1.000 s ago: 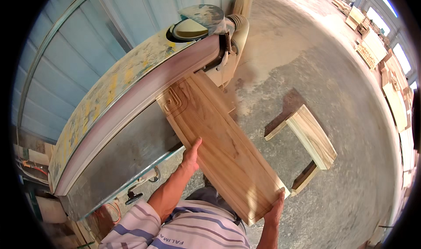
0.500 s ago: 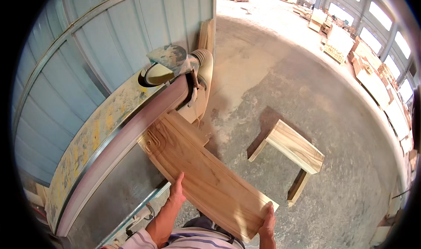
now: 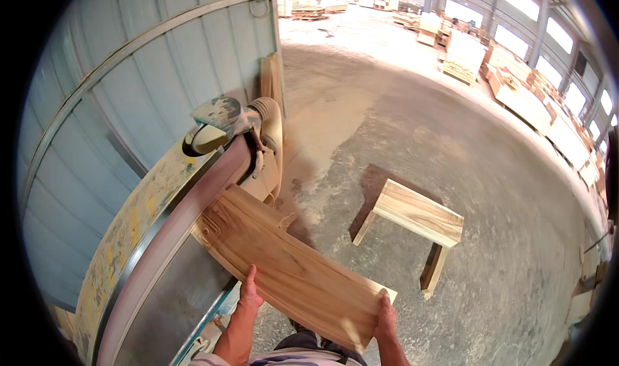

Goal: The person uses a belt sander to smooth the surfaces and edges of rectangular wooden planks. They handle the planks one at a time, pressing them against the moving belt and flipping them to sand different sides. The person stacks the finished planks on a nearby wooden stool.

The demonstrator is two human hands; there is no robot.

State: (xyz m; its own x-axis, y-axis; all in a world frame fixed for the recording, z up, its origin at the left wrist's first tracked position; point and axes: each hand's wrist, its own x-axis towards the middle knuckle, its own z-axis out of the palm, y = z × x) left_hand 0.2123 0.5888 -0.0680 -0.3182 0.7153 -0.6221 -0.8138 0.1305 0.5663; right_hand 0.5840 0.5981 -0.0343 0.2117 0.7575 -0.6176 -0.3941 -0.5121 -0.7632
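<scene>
A worker in a striped pale shirt [image 3: 277,361] grips a long, reddish-brown wooden board [image 3: 290,259] with smooth grain and a grooved pattern near its far left corner. The bare right hand [image 3: 387,317] clasps the near end, thumb laid on the upper face, fingers hidden beneath. The bare left hand [image 3: 250,296] holds the near long edge about midway, thumb up against the wood, its other fingers likewise out of sight.

The board slants away from the body over a dull grey metal machine table [image 3: 171,298], its far end at a wide, pinkish abrasive belt [image 3: 171,240]; whether the two touch cannot be told. It looks stiff and fairly heavy, unlikely to bend or break, though its smooth face could slide under dusty palms and its corners could chip. The near end and long edges, well clear of the belt, appear the best places to hold.

Behind the belt runs a yellow-flecked, worn painted casing [image 3: 119,256], with a ribbed beige hose [image 3: 260,107] at its far end. To the right, a small pale wooden bench [image 3: 419,212] stands on the concrete floor [image 3: 516,269]. A light-blue corrugated metal wall [image 3: 187,76] rises at left; stacked timber [image 3: 516,98] lines the distant right.
</scene>
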